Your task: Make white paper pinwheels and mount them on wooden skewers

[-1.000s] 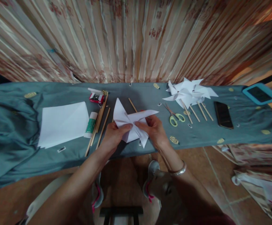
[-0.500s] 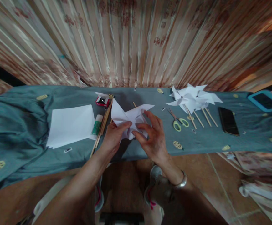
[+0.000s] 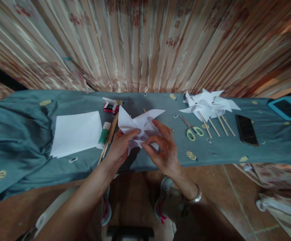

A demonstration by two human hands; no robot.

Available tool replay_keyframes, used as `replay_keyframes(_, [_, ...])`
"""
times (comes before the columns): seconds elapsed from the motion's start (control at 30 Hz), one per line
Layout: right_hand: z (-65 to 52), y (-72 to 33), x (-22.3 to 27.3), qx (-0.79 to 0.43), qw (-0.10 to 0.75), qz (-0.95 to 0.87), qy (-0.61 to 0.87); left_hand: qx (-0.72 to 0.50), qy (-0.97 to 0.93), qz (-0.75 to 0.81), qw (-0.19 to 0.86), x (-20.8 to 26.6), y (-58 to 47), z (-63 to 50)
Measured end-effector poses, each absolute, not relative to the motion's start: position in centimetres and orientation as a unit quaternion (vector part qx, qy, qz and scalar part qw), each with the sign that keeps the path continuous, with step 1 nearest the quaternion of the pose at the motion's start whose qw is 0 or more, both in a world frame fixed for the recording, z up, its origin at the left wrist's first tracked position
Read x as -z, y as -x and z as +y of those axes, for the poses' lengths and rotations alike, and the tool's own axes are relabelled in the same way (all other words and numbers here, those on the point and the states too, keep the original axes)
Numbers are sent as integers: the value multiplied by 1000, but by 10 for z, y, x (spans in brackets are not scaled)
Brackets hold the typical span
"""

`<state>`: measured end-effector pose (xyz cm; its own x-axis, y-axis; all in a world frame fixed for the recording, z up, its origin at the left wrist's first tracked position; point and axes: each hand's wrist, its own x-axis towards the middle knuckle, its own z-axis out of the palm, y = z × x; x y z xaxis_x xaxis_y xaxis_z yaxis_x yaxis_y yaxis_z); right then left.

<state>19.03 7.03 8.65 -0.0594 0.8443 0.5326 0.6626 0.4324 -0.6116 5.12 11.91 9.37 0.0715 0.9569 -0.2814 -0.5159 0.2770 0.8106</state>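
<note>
A white paper pinwheel is held between my two hands above the cloth-covered table. My left hand grips its left side, the thumb pressing near the centre. With thumb and fingers, my right hand pinches the paper's lower right part. Behind the pinwheel, the tip of a wooden stick shows; the rest of it is hidden. Just left of my left hand lie several wooden sticks, a green glue stick and a small red box of dark pins.
A stack of white paper lies on the left of the green tablecloth. To the right are green-handled scissors, several finished pinwheels on sticks, a dark phone and a blue-framed device.
The pinwheel's lower right part has shifted slightly with my right fingers. My left thumb stays near the centre. A small dark spot now shows on the cloth right of my right hand.
</note>
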Motion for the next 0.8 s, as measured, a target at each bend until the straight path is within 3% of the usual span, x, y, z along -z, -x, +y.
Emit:
replay_keyframes(0.27, [74, -192, -89, -245, 506, -586, 583, -529, -286, 410, 686, -94, -55, 115])
replay_keyframes(0.8, [76, -189, -86, -186, 494, -599, 602, -515, -256, 424, 699, -91, -58, 111])
